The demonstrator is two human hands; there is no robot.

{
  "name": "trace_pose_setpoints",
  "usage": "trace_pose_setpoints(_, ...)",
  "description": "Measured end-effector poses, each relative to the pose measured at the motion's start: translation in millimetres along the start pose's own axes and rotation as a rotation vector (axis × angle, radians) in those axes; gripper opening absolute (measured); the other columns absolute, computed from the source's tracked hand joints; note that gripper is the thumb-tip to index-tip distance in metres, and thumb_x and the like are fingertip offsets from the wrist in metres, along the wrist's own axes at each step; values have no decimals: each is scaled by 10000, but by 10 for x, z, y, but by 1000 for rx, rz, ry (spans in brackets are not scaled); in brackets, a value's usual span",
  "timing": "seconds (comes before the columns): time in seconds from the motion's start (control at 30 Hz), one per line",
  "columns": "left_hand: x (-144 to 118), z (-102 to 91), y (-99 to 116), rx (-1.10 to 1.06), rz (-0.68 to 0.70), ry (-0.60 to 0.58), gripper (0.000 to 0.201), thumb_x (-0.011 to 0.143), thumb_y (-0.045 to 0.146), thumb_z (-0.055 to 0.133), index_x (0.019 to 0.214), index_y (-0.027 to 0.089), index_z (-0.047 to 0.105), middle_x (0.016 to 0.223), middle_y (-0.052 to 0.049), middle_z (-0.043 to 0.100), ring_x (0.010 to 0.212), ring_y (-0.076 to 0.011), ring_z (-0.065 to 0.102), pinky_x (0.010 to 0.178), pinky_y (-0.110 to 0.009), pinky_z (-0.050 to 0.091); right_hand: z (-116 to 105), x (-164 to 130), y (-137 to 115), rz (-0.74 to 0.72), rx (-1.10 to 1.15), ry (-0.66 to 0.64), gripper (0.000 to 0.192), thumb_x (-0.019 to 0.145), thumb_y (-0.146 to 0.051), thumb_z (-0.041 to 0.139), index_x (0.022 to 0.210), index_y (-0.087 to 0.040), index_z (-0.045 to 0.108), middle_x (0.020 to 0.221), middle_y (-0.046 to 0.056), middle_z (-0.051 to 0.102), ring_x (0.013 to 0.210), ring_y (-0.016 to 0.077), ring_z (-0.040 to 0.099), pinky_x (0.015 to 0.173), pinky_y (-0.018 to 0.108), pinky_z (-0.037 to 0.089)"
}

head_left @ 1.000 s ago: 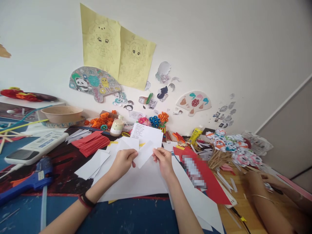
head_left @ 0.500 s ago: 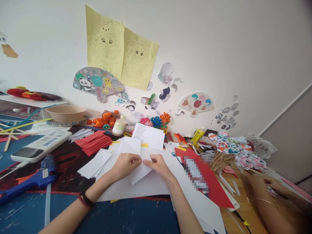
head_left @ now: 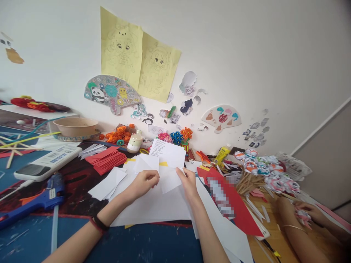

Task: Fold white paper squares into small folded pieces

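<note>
A small white paper piece [head_left: 168, 180] is held just above the big white sheets [head_left: 153, 206] in the middle of the table. My left hand [head_left: 144, 182] pinches its left edge and my right hand [head_left: 189, 182] pinches its right edge. A black band circles my left wrist. More white paper slips [head_left: 108, 182] lie to the left of my left hand, and a white note with writing [head_left: 168, 151] stands just behind the held piece.
A red paper stack [head_left: 105, 160], a blue glue gun [head_left: 35, 201] and a white device [head_left: 45, 164] lie left. A small bottle [head_left: 134, 141], paper flowers [head_left: 175, 137] and a yellow glue bottle [head_left: 221, 153] line the wall. Another person's hand [head_left: 307, 213] works by skewered paper flowers [head_left: 263, 168] at right.
My hands have spread apart again, with the small paper piece lifted and drawn out between them, after pressing together on it half a second ago. The view shifted slightly left.
</note>
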State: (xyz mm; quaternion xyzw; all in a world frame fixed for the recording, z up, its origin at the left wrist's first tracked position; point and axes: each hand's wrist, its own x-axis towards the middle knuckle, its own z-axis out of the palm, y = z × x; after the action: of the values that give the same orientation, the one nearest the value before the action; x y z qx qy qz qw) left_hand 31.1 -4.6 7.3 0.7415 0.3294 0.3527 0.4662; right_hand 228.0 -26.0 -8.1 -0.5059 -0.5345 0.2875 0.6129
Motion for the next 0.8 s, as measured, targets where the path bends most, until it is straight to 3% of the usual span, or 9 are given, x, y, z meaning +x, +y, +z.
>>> trace_pose_setpoints(0.17, 21, -61, -60, 115, 1, 165, 205, 742, 269, 407, 600, 187, 530, 555, 30, 522, 591, -147, 495, 579, -238, 346, 87, -34, 46, 8, -6, 42, 396, 752, -463, 602, 530, -156, 486, 535, -31, 411, 528, 99, 334, 483, 232, 257)
trace_pose_setpoints(0.33, 22, -105, -108, 224, -17, 320, 217, 750, 322, 439, 653, 188, 578, 593, 14, 573, 621, -166, 514, 585, -242, 345, 120, -62, 44, 96, 59, -197, 282, 748, -411, 621, 691, -136, 645, 682, 18, 586, 635, 138, 489, 575, 239, 362)
trace_pose_setpoints(0.47, 30, -104, -124, 211, -29, 269, 253, 760, 373, 455, 643, 177, 564, 601, 9, 559, 612, -158, 489, 571, -237, 331, 117, -87, 24, 180, 63, -400, 256, 736, -387, 646, 751, -133, 674, 744, 38, 638, 685, 160, 548, 617, 248, 397)
trace_pose_setpoints(0.63, 23, -11, -155, 201, 24, 193, 265, 789, 380, 436, 644, 176, 523, 561, 38, 470, 564, -129, 418, 527, -226, 284, 157, -109, 53, 146, 44, -450, 208, 779, -334, 600, 727, -141, 659, 716, 14, 604, 664, 135, 515, 587, 226, 369)
trace_pose_setpoints(0.8, 14, -37, -138, 197, 61, 211, 246, 786, 351, 461, 632, 174, 536, 553, 41, 455, 565, -126, 415, 531, -226, 290, 177, -93, 104, 136, 61, -473, 156, 752, -237, 590, 632, -140, 611, 579, -25, 517, 536, 95, 447, 502, 206, 312)
